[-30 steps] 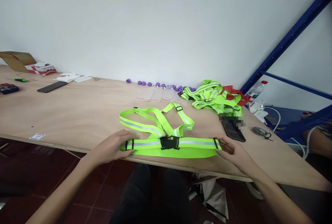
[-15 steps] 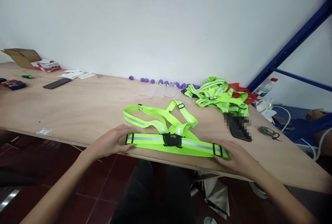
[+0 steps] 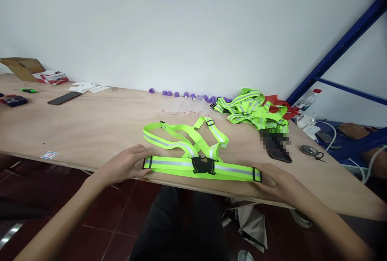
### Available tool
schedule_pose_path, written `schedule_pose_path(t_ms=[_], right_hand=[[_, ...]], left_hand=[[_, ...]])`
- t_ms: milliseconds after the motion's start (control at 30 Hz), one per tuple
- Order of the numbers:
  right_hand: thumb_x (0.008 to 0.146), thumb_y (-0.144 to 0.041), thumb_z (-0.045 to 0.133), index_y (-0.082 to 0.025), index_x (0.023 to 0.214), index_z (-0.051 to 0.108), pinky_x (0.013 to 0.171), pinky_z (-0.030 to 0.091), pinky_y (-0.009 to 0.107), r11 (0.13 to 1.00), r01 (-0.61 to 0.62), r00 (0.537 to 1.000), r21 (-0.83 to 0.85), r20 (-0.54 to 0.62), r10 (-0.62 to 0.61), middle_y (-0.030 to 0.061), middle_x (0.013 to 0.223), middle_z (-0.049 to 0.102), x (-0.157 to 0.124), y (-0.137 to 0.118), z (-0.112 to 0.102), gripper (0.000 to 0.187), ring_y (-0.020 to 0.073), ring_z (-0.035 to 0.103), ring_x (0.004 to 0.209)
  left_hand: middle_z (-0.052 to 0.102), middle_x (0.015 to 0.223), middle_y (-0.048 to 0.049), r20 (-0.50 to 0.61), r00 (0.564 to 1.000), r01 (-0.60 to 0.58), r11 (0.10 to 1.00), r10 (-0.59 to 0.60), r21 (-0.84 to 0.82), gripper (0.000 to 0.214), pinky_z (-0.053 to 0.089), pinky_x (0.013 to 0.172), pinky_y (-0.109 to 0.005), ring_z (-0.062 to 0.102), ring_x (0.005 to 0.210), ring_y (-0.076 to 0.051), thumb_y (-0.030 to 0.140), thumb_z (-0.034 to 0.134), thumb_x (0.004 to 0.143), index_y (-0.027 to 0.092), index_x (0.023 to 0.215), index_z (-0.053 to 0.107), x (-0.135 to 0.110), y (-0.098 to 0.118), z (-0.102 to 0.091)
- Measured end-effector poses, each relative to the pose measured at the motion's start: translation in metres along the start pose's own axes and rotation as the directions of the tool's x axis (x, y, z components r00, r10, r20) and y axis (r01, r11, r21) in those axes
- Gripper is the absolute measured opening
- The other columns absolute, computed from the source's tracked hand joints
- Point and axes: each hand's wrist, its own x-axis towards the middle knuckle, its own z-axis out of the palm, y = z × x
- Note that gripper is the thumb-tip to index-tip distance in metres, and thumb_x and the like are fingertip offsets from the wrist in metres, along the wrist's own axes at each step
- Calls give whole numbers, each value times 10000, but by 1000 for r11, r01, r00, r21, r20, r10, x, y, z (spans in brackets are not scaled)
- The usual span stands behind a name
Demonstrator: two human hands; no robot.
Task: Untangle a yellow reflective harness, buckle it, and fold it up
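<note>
A neon-yellow reflective vest (image 3: 178,162) made of elastic straps with a silver stripe lies near the table's front edge. Its waist belt is stretched sideways, with the black buckle (image 3: 203,165) fastened in the middle. The shoulder straps are looped loosely behind it. My left hand (image 3: 128,163) is closed on the belt's left end, beside a black slider (image 3: 147,162). At the opposite end, my right hand (image 3: 276,180) has its thumb and fingers closed around the fold, by another slider (image 3: 257,174).
More reflective vests (image 3: 250,110) are heaped at the back right, by a phone (image 3: 279,150) and a round metal object (image 3: 308,150). Purple rolls (image 3: 186,95) and clear bags (image 3: 181,106) line the wall. Another person's hand (image 3: 352,130) is beyond the blue frame (image 3: 338,55).
The belt's left end has shifted left with my left hand. On the right, the slider has moved outward to the fold, and the buckle sits slightly further right. The other person's hand has come further into view.
</note>
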Motion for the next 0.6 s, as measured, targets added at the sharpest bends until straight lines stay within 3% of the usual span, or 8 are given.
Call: schedule_pose_path(t_ms=[300,467,600], right_hand=[[887,-476,567,-224,1248,686,926,587,434,998,-31,996,-52,88,35,124,1197,747,-8,1,-1,457,320,718,1081],[878,-491,585,-227,1279,682,929,581,423,996,-90,985,-14,144,91,124,1227,739,-11,-1,-8,490,324,713,1097],[863,-466,619,-234,1309,678,1014,530,443,987,-152,968,41,207,141,116,1294,712,-7,-17,-14,506,337,675,1169]], left_hand=[[705,1094,-64,73,997,18,999,-20,34,521,513,820,-300,638,952,-227,481,589,947,299,1435,562,-2,-10,6],[692,1221,-80,106,994,18,999,-21,30,534,518,890,-325,637,1067,-253,503,598,946,289,1434,567,-6,-16,6],[685,1276,-85,68,997,20,999,-23,45,504,520,941,-349,633,1128,-273,520,597,943,282,1387,611,-9,-19,16]])
